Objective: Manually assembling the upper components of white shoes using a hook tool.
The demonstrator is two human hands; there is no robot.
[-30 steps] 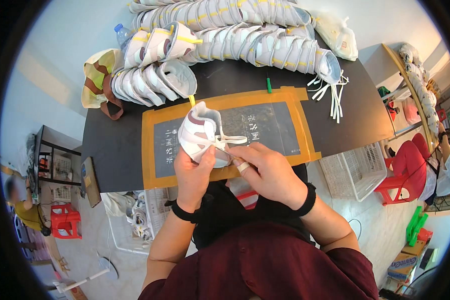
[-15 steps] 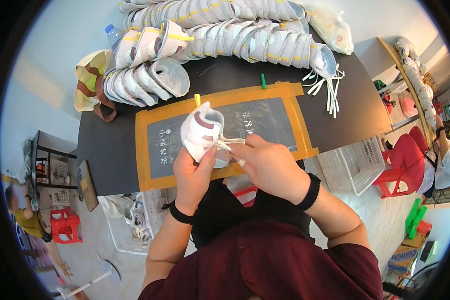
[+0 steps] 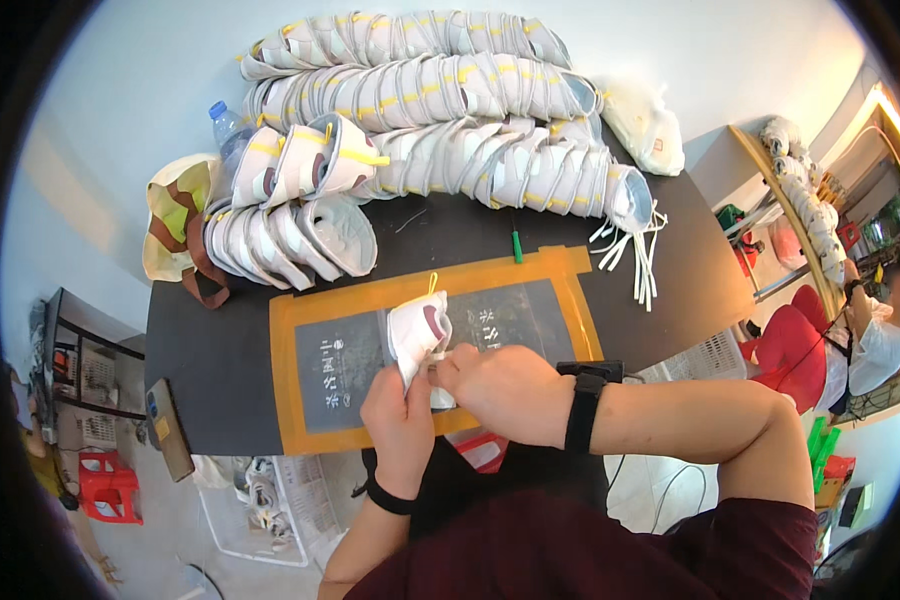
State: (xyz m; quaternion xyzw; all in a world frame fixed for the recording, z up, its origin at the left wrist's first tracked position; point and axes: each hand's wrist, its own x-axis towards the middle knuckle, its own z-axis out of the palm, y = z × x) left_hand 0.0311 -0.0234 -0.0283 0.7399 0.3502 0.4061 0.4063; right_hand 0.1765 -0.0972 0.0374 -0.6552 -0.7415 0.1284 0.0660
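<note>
A pale shoe upper with maroon patches and a yellow heel loop is held over the dark mat, which orange tape frames. My left hand grips its lower side, thumb pressed against it. Fingers of my right hand are pinched together at the lace opening, on what looks like the white shoelace; the fingertips are partly hidden. Beyond the mat lies a thin green-handled tool. Several loose white laces hang from the end of a nested row of uppers.
More nested uppers fill the back of the black table, beside a tote bag, a bottle and a plastic bag. A phone lies at the left edge. Below stands a white crate. Another person is at right.
My right hand has closed in on the upper, and the lace stretched between my hands is now mostly hidden. My right elbow swung outward. The view tilted, so the table sits lower.
</note>
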